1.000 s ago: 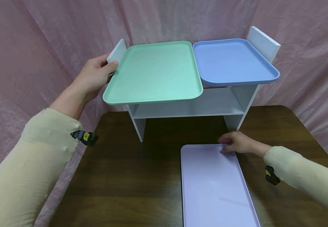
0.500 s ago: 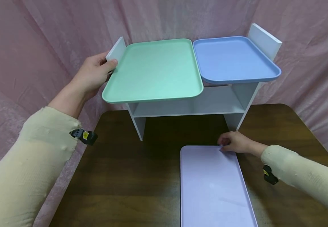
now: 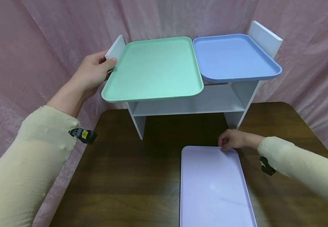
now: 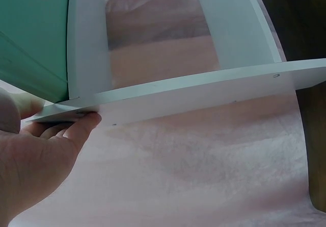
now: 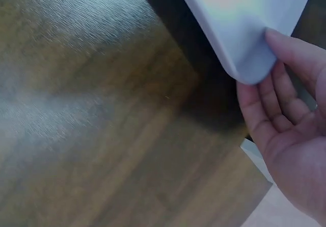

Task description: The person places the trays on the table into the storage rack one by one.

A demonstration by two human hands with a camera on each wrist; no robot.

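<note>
The lilac tray [image 3: 215, 186] lies flat on the dark wooden table [image 3: 124, 176], its long side running toward the person, near the table's right half. The right hand [image 3: 233, 140] pinches its far right corner: in the right wrist view the thumb lies on top of the rounded corner [image 5: 249, 66] while the curled fingers [image 5: 270, 99] reach under the rim, and that corner looks raised a little off the wood.

Just beyond the tray stands a white shelf unit [image 3: 192, 105] with upright side panels and a lower board. The left hand [image 3: 93, 74] grips the top edge of the unit's left side panel [image 3: 115, 50], thumb on the inner side next to the mint green tray [image 3: 153, 69], fingers wrapped round the outer face; the left wrist view shows the fingertips [image 4: 84, 122] pressed to the panel's edge [image 4: 204, 92].

The mint green tray rests on top of the shelf, overhanging its front. Beside it to the right sits a blue tray [image 3: 233, 58], its left edge just touching or slightly overlapping the green one; I cannot tell which. Pink cloth [image 3: 39, 41] hangs all around behind the table. Both arms wear cream sleeves [image 3: 30, 170].
</note>
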